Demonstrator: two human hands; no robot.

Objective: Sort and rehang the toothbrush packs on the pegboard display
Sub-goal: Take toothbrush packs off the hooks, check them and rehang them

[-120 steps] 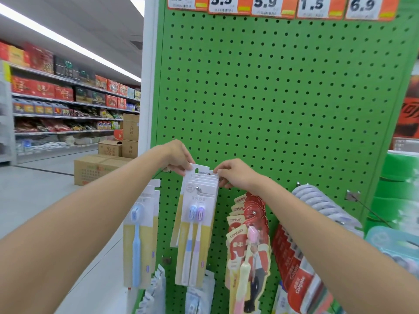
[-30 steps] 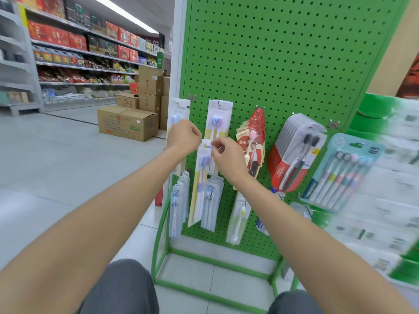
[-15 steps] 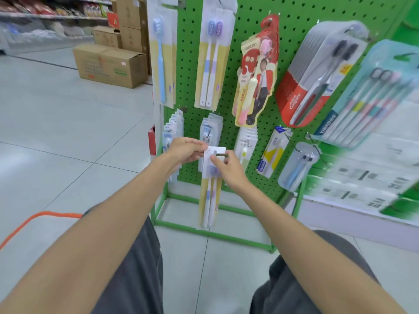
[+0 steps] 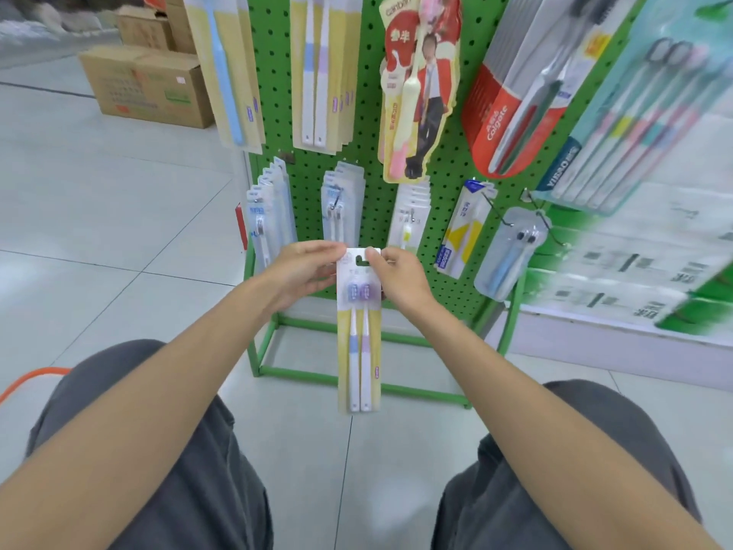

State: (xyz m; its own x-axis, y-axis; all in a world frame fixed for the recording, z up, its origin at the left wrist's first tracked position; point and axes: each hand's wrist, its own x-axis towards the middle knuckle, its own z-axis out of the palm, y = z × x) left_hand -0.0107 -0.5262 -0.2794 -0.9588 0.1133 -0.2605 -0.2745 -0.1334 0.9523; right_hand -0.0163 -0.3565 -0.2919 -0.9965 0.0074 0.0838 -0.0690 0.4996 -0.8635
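A yellow-and-white twin toothbrush pack [image 4: 359, 335], with a blue and a purple brush, hangs upright in front of the lower green pegboard [image 4: 444, 180]. My left hand [image 4: 303, 271] pinches its top left corner and my right hand [image 4: 400, 277] pinches its top right corner beside the hang hole. The same twin packs [image 4: 321, 69] hang on the upper row, next to single blue brush packs [image 4: 230, 69]. Small clear packs [image 4: 341, 204] fill the hooks just behind my hands.
Red children's packs [image 4: 420, 85], Colgate packs [image 4: 527, 89] and a multi-brush pack [image 4: 634, 113] hang to the right. Yellow boxed packs [image 4: 462, 232] and a clear pack [image 4: 507, 252] hang lower right. Cardboard boxes [image 4: 150, 85] stand on the tiled floor to the left. My knees frame the stand's green base [image 4: 357, 381].
I took one twin pack off the upper hook and brought it down to the lower row while crouching. Both hands stayed on its top corners throughout.
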